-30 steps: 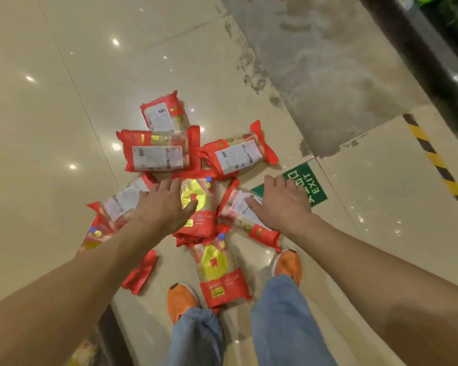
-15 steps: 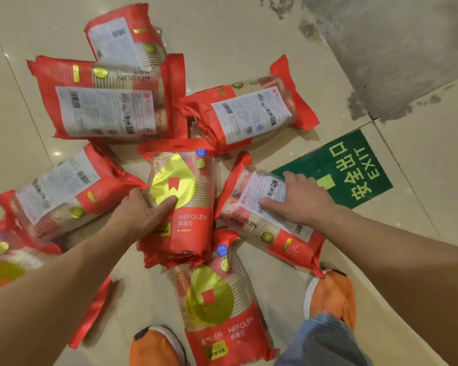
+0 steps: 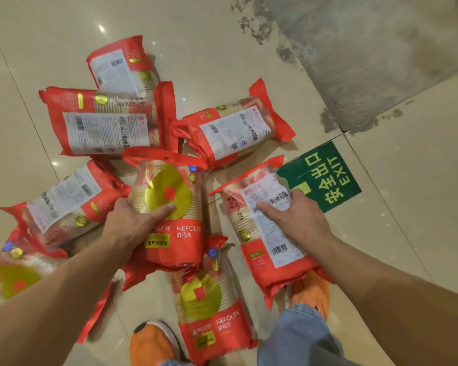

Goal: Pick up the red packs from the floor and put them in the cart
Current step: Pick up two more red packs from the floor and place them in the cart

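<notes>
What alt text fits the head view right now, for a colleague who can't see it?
Two bare hands each grip a red pack on a tiled floor: the left hand on a gold-drop pack, the right hand on a white-label pack. Six more packs lie around them, beside a green exit sign.

Eight red packs of paper cups (image 3: 167, 215) lie clustered on the cream tiled floor (image 3: 196, 48), some overlapping. Three show a gold-leaf front (WEFOLEN printed below); five lie with the white label side up, ends crimped.

Green exit sign (image 3: 325, 180) — orange shoes (image 3: 151, 344).
</notes>
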Tool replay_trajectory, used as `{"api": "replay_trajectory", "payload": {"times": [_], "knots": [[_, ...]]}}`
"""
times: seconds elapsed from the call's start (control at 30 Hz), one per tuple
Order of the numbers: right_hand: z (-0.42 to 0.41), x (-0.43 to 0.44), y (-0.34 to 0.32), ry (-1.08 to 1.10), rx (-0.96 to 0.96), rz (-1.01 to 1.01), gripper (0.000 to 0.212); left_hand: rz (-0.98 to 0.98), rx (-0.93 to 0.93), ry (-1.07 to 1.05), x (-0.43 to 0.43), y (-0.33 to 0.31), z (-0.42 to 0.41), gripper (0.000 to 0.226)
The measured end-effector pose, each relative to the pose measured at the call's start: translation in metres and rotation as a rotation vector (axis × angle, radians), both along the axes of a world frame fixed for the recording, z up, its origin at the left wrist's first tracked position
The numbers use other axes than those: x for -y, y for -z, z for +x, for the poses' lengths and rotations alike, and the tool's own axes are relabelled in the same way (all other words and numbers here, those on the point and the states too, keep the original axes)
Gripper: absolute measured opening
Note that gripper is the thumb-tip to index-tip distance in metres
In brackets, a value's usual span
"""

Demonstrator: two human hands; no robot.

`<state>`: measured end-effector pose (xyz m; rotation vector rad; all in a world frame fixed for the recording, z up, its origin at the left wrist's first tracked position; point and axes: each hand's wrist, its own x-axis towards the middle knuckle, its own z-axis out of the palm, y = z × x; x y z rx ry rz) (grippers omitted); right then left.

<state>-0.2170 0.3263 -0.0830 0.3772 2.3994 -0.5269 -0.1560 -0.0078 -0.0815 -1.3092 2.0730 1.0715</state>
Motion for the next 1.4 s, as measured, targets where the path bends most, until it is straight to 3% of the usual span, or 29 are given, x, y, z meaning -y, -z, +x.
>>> {"api": "replay_trajectory", "payload": {"times": [0.23, 0.6, 0.77, 0.93, 1.07, 1.3, 1.4], "knots": [[-0.011, 0.001, -0.184, 0.236, -0.098, -0.208, 0.08, -0.012, -0.122, 0.035, -0.014, -0.175, -0.004, 0.088], [-0.044, -0.021, -0.613, 0.32, -0.435, -0.448, 0.061, -0.039, -0.522, 0.019, -0.057, -0.608, -0.041, 0.077], [-0.001, -0.051, -0.763, 0.338, -0.645, -0.48, 0.061, -0.019, -0.724, 0.077, -0.082, -0.751, -0.01, 0.07], [0.07, -0.075, -0.854, 0.447, -0.827, -0.512, 0.053, 0.078, -0.892, 0.179, -0.113, -0.844, 0.019, 0.077], [0.143, -0.101, -0.903, 0.583, -0.932, -0.508, 0.062, 0.112, -0.943, 0.294, -0.146, -0.899, 0.051, 0.079], [0.267, -0.173, -0.95, 0.8, -1.082, -0.437, 0.071, 0.303, -0.981, 0.534, -0.232, -0.956, 0.111, 0.112], [0.324, -0.208, -0.961, 0.908, -1.134, -0.406, 0.069, 0.373, -0.984, 0.63, -0.284, -0.969, 0.138, 0.107]]}}
